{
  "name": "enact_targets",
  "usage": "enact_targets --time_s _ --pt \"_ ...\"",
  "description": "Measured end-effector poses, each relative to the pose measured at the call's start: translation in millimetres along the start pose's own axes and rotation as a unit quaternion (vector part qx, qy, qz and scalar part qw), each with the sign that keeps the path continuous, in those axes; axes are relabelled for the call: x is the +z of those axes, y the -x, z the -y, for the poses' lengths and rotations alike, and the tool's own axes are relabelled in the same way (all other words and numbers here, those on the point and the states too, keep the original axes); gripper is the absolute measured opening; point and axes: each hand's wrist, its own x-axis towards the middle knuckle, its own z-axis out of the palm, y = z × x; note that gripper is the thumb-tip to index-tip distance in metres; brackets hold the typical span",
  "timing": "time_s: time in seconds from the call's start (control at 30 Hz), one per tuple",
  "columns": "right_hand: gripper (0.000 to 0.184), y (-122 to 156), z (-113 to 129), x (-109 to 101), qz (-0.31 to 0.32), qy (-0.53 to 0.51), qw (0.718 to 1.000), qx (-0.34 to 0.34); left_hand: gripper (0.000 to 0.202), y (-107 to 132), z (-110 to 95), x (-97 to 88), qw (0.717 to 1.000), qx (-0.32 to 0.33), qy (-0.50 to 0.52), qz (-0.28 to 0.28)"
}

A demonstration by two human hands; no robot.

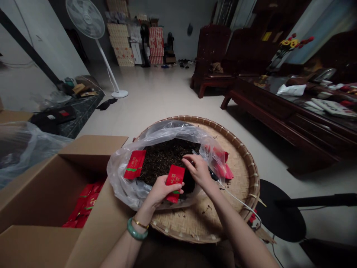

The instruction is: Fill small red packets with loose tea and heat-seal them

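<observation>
My left hand is closed on a small red packet, held upright over a clear plastic bag of dark loose tea leaves. My right hand sits just right of the packet's top, fingers bent in a pinch above the tea; what it holds is hidden. The bag rests on a round woven bamboo tray. Another red packet lies on the bag's left side, and more red packets lie at its right edge.
An open cardboard box at my left holds several red packets. A white cable runs over the tray's right rim. A black round stool stands at right, a dark wooden table beyond, a standing fan far left.
</observation>
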Motion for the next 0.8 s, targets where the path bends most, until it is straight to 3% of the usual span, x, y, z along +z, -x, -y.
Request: enact_targets --time_s 0.07,0.13,0.27,0.37,0.5,0.63,0.8 --pt "0.035 3 -17 -7 -0.023 0.122 0.992 0.016 0.049 0 -1 -2.6 1.0 -0.002 0.016 -0.016" --pt "0.046 8 -32 -10 0.001 0.211 0.977 0.037 0.051 0 -1 -4.1 0.999 0.0 0.031 -0.027" --pt "0.054 15 -46 -8 0.057 0.265 0.961 0.063 0.05 -1 -1 -3.0 0.999 0.003 0.037 -0.032" --pt "0.052 12 -49 -11 0.062 0.212 0.972 0.076 0.051 0 0 -2.5 0.999 0.004 0.031 -0.032" --pt "0.046 4 -42 -33 0.053 0.012 0.994 0.097 0.049 1 -2 -5.3 0.999 0.016 0.015 -0.027" --pt "0.049 1 -16 -57 0.162 -0.161 0.966 0.121 0.045 2 -4 -6.3 0.999 0.031 -0.014 -0.011" --pt "0.046 -2 15 -55 0.253 -0.165 0.949 0.087 0.038 1 -5 -4.0 0.997 0.048 -0.062 0.025"
